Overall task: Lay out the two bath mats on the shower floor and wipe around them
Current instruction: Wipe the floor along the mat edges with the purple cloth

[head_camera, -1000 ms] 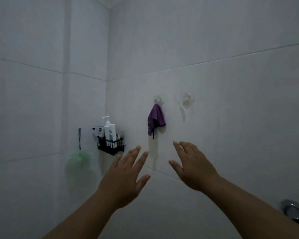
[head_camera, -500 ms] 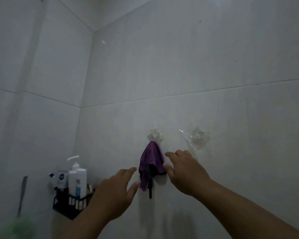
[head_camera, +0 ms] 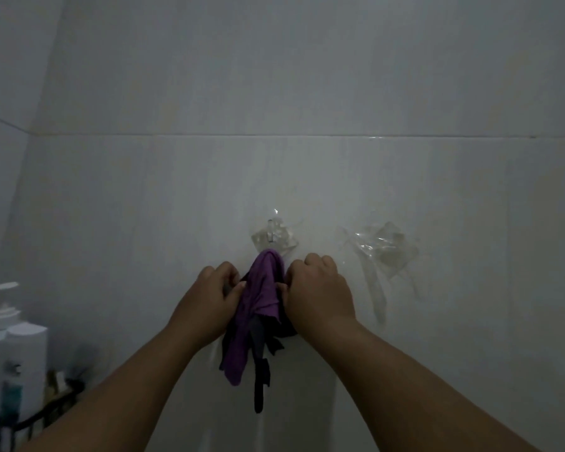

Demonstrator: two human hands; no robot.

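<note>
Both grips, left hand (head_camera: 213,296) and right hand (head_camera: 317,293), clutch the purple cloth (head_camera: 261,298) hanging between them.

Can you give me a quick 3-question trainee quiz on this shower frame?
1. True or false: the purple cloth hangs from the clear hook on the tiled wall.
2. What grips the cloth? A) left hand only B) right hand only C) both hands
3. Fill in: the white pump bottle stands in a black wire ____ at lower left.

Key
1. True.
2. C: the left hand and right hand grip it from either side.
3. Basket.
</note>
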